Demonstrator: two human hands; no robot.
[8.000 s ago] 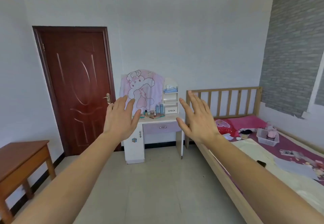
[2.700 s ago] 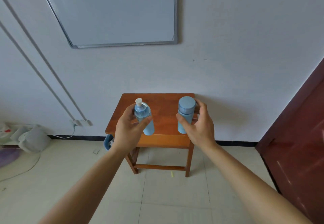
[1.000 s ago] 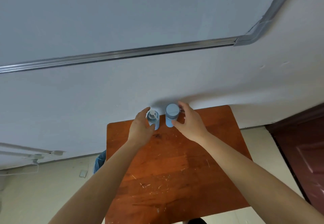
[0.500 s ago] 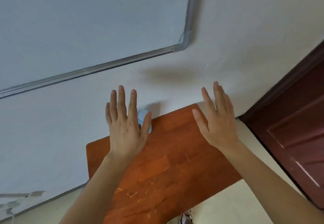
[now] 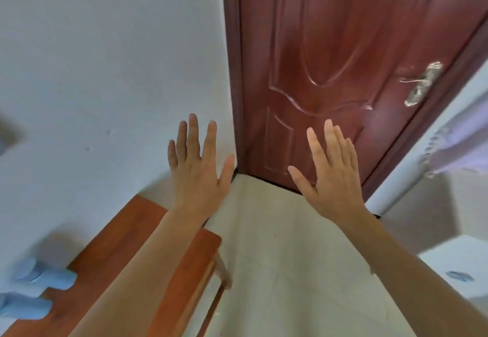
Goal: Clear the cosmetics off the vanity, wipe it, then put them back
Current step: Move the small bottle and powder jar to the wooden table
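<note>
Ahead, red door (image 5: 330,59); bottles (image 5: 45,277) on table (image 5: 105,252).

Left hand (image 5: 197,181) and right hand (image 5: 334,181) have released the bottles (image 5: 42,277) (blurred, seemingly upright) onto the table (image 5: 124,233).

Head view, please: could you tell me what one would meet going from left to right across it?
Two blurred light-blue plastic bottles → reddish-brown wooden table → left hand → right hand → brass-coloured metal door handle → pale lilac fringed cloth. The dark red door overlaps both hands, so it is left out.
</note>
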